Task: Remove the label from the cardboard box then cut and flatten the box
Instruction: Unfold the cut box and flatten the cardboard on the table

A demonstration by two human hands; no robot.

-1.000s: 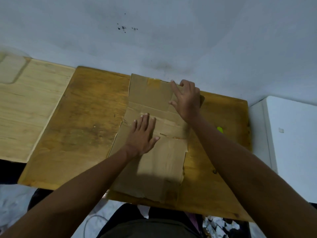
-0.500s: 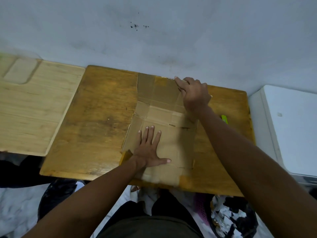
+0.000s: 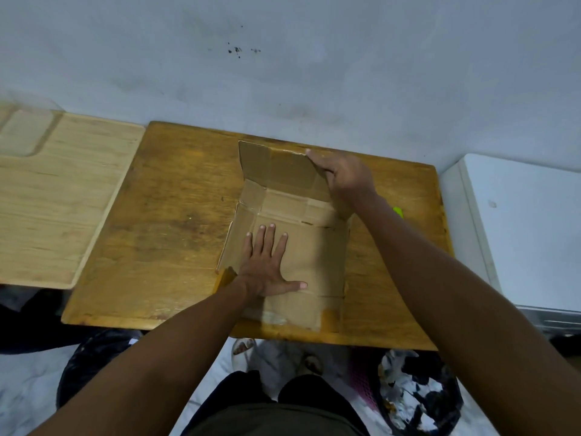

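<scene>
Left hand (image 3: 267, 265): fully open, palm down, fingers spread and thumb out toward the right of the frame, pressed flat on the lower-centre panel of the brown, cut-open cardboard box (image 3: 317, 259). It grasps nothing; contact is by the palm and all fingers.

Right hand (image 3: 344, 177): fingers curled over the right edge of the box's far flap (image 3: 276, 171), just above centre frame. The flap stands tilted up from the table while the near panels lie flat. How far the thumb closes behind the flap cannot be seen.

Box position: centre of the worn, dark-stained wooden table (image 3: 176, 215), its near edge close to the table's front edge. A small folded tab (image 3: 224, 276) sticks up at the box's lower-left corner, beside the left wrist.

Surroundings: pale wooden board (image 3: 56, 196) at the left of the frame, beside the table; white cabinet (image 3: 528, 234) at the right; grey wall (image 3: 283, 73) across the top. A bright green object (image 3: 397, 212) on the table is mostly hidden by the right forearm. Dark bags with crumpled scraps (image 3: 418, 401) sit on the floor, lower right.

Change against the frame half a second earlier: the far flap, then nearly flat, is now raised; the right hand has shifted on its right edge. The left hand stays on the same panel.
</scene>
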